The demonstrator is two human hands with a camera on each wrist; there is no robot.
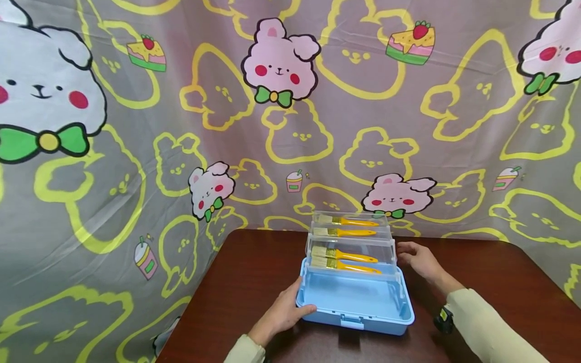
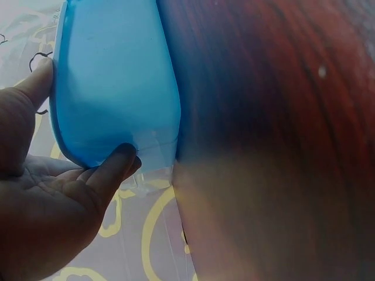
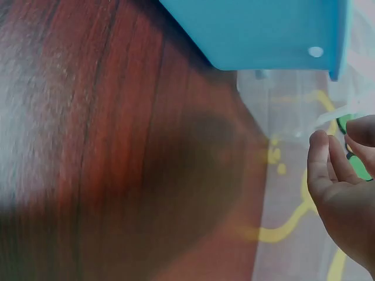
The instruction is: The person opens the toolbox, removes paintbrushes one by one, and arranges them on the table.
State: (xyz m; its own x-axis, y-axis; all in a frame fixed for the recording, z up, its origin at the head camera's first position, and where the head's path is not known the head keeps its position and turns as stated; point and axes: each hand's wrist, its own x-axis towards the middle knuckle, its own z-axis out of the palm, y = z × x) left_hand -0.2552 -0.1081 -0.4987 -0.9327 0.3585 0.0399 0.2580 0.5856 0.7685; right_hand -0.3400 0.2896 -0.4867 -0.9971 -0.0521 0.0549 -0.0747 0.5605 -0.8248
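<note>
A light blue storage box point(image 1: 354, 297) stands unfolded on the table, its front latch facing me. Behind its base rise clear trays point(image 1: 351, 247), which hold several paint brushes point(image 1: 356, 254) with yellow handles and pale bristles. My left hand point(image 1: 283, 308) holds the box's left end; the thumb lies over the front left corner. In the left wrist view its fingertips point(image 2: 120, 158) bend against the box's side wall. Beside the trays' right edge is my right hand point(image 1: 422, 259), fingers loosely bent. The right wrist view shows a gap between thumb and fingertips, close to the clear plastic.
The dark red-brown wooden table point(image 1: 254, 262) extends on both sides of the box. A patterned curtain point(image 1: 218, 126) with bears, cakes and drinks hangs along the table's back and left. A black device point(image 1: 444, 320) is worn on the right wrist.
</note>
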